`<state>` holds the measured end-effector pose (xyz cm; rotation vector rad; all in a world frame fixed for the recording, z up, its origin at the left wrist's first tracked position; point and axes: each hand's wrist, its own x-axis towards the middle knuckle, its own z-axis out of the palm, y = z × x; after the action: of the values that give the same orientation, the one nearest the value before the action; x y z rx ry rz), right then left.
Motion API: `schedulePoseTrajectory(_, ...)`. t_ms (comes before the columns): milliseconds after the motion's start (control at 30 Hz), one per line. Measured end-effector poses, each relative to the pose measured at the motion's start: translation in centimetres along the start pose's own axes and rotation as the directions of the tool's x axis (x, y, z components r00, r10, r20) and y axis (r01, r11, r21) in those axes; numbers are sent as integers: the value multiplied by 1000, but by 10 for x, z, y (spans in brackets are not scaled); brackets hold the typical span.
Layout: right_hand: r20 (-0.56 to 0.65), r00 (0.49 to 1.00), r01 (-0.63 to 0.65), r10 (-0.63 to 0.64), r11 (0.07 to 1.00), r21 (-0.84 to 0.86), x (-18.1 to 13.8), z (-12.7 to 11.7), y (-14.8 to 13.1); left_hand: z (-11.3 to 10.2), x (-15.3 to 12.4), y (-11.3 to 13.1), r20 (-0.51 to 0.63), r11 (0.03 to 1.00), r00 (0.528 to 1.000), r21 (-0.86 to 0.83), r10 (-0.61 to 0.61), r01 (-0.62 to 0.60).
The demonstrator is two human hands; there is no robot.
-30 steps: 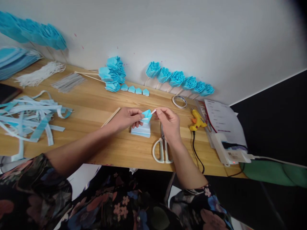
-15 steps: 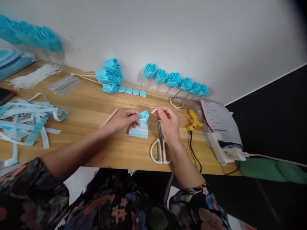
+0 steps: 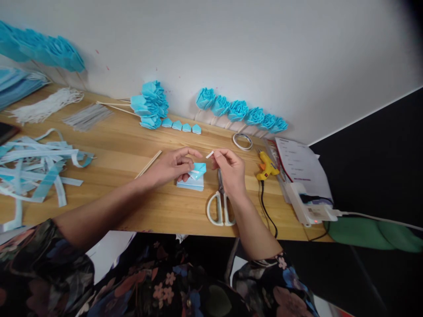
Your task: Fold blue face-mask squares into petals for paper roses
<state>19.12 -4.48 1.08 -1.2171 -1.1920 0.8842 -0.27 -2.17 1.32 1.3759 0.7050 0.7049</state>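
My left hand pinches a small folded piece of blue fabric, with a white strip across it, between thumb and lower fingers; its index finger is stretched out above. Under that piece a stack of light blue fabric pieces lies on the table. My right hand holds a short white strip of tape between thumb and index finger, a little apart from the folded piece. Beside and partly behind my right hand lie scissors with white handles.
Several blue fabric roses lean along the wall. Folded blue petals lie in a row, near a tape roll. A yellow glue gun and power strip are at right, cut strips and thin sticks at left.
The folded blue piece has tipped over and moved slightly down in my left hand, whose index finger has lifted off it. My right hand has shifted slightly left with the tape strip.
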Motion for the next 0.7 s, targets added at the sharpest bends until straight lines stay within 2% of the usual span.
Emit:
schedulePoseTrajectory(200,12,1000,-11,11,1000,-12,-1,1,-1,1,-2,2,32,1000,999,7,13,-14)
schedulePoseTrajectory(467,-19,998,53,-54,998,-24,-3,1,1,2,2,-3,-98,998,995,-41,34,-38)
schedulePoseTrajectory(567,-12,995,99,-100,992,-84,-5,0,0,1,4,-6,-144,998,990,-56,15,-23)
schedulePoseTrajectory(700,39,972,234,-231,947,-218,-9,0,-3,1,4,-6,-131,997,991,-67,22,-31)
